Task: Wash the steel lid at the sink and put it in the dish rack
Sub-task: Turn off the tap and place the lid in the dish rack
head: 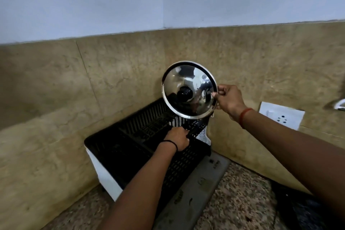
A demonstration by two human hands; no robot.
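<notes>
Against the tan stone backsplash, the right hand point(226, 99) pinched the steel lid point(189, 89) by its rim, upright above the black dish rack point(130, 147), whose inner edge the left hand point(177, 138) gripped.

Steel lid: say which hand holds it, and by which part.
The right hand pinches the steel lid by its right rim, not its black knob.

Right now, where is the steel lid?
In the head view, the steel lid is just right of centre, held upright by its rim in the right hand, above the far end of the black dish rack.
</notes>
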